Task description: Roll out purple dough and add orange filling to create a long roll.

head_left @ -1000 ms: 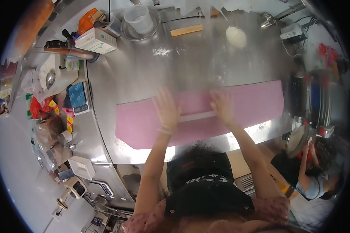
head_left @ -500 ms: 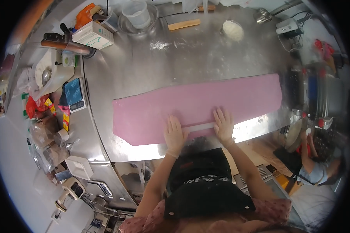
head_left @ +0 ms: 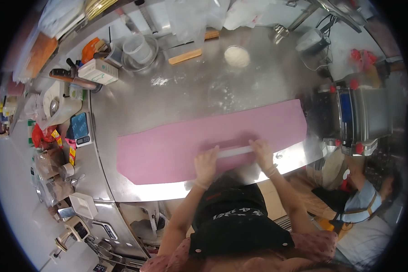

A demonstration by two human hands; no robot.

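Note:
A long sheet of smooth pink dough point(head_left: 167, 149) lies across the steel worktable, its front edge close to the table's near edge. Over its near middle is a white rolling pin point(head_left: 235, 152), with a dark shadow on the dough just beyond it. My left hand point(head_left: 206, 166) is closed around the pin's left end. At the other end my right hand point(head_left: 263, 155) grips it too, thumb and fingers bent round. The palms hide both ends of the pin. Whether the pin touches the dough is hard to tell.
A flour mound point(head_left: 237, 56) and a wooden scraper point(head_left: 185, 56) lie at the back of the steel table point(head_left: 136, 109). At left are a carton point(head_left: 98, 71), knives and a kitchen scale point(head_left: 80, 129). A machine with red knobs point(head_left: 365, 113) stands right; a co-worker point(head_left: 362, 199) is beyond it.
My hands went from lying flat on the rolling pin, fingers stretched out, to gripping its ends. The view has shifted, so the table's back and wall show more.

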